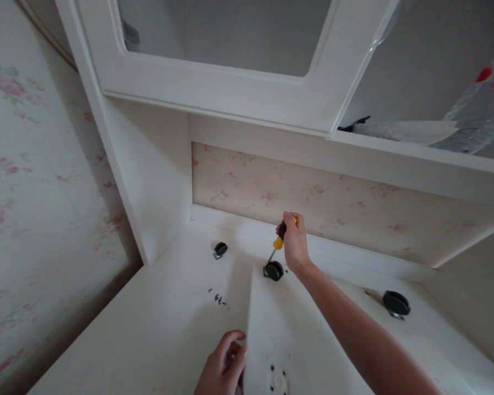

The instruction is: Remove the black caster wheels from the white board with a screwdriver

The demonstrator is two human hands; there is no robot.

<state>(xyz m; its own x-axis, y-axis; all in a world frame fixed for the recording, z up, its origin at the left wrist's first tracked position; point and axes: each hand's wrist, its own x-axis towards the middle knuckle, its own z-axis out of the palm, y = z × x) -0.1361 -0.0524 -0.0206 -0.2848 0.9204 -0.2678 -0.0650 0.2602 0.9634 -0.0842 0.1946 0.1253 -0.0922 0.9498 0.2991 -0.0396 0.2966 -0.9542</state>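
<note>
In my right hand [295, 241] is a screwdriver [278, 242] with a yellow and black handle, closed in the fingers and tilted. Its tip meets the metal plate of a black caster wheel [274, 270] at the far end of a white board [280, 318]. My left hand [224, 365] is lower down, fingers curled against the board's left edge; part of its grip is hidden. A second caster [220, 250] lies to the left on the white desktop [177, 312], a third caster [396, 303] to the right. Several small dark screws [218, 298] lie left of the board.
Overhead hangs a white cabinet door [214, 82] with a glass pane. Beside it, a shelf [428, 153] holds a clear plastic package [477, 118]. A white side panel [148, 175] borders the desk on the left. Holes show in the board's near end.
</note>
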